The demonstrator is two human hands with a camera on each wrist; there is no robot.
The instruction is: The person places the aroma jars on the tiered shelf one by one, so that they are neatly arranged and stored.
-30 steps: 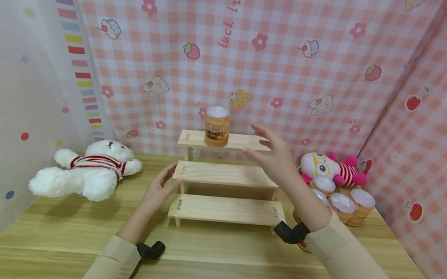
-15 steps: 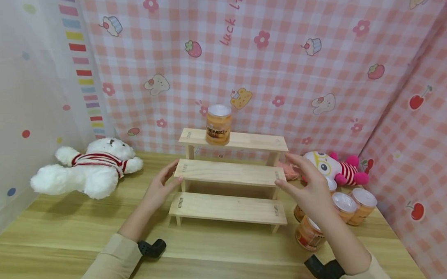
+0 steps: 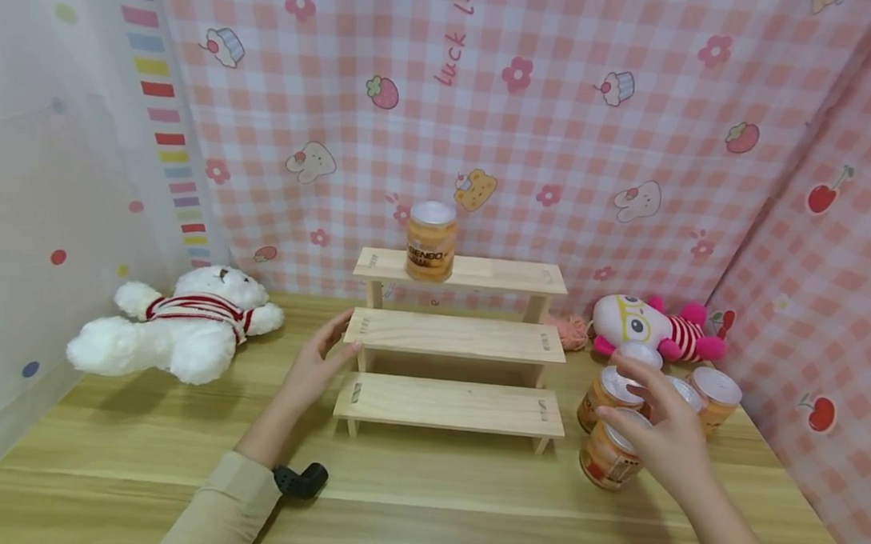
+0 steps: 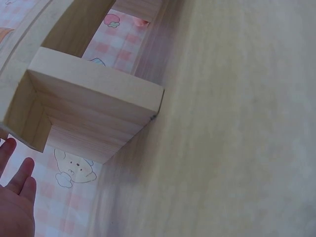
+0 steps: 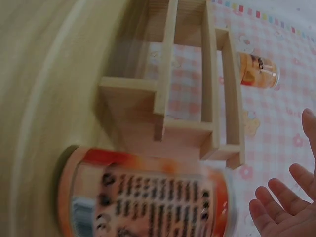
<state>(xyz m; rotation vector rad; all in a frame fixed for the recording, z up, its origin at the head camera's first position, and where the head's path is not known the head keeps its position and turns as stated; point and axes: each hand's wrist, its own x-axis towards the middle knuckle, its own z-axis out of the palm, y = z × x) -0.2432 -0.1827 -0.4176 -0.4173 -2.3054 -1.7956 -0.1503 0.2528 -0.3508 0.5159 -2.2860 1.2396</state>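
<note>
A three-tier wooden stand (image 3: 448,406) is at the middle of the table, and one orange-labelled can (image 3: 431,244) with a pale lid stands upright on its top tier, left of centre. My left hand (image 3: 320,364) touches the left end of the middle tier. In the left wrist view its fingers (image 4: 22,175) look fairly straight beside the wood. My right hand (image 3: 664,428) hovers over a group of similar cans, thumb and fingers spread. Nearest to it is the front can (image 3: 605,462), whose printed back fills the lower right wrist view. The hand partly covers the cans behind.
A white plush bear (image 3: 189,323) in a striped top lies left of the stand. Behind the cans lies a pink plush toy (image 3: 638,327) with yellow glasses. A checked pink curtain (image 3: 555,148) closes off the back, and another hangs at the right.
My right hand has moved away from the top tier, past the stand's right end, to the cans on the right. The left hand stays at the middle tier.
</note>
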